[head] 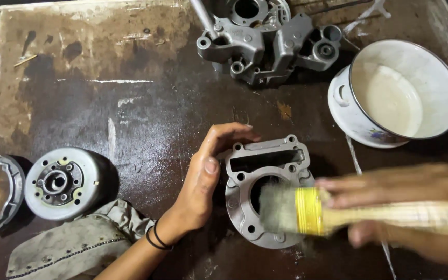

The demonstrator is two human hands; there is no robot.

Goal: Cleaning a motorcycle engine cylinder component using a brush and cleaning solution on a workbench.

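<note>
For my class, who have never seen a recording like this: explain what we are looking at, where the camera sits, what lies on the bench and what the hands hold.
There is no machine here, only a person's two bare hands. The single picture comes from a camera worn on the person's head, looking down at a dark, stained workbench.

The left hand steadies a grey metal engine cylinder by its side. The right hand, blurred by motion, holds a paintbrush with a yellow band, its bristles on the cylinder's round opening.

Around them lie a larger grey engine casing, a white enamel bowl holding pale liquid, a round metal rotor, a curved metal piece and a dirty rag.
</note>
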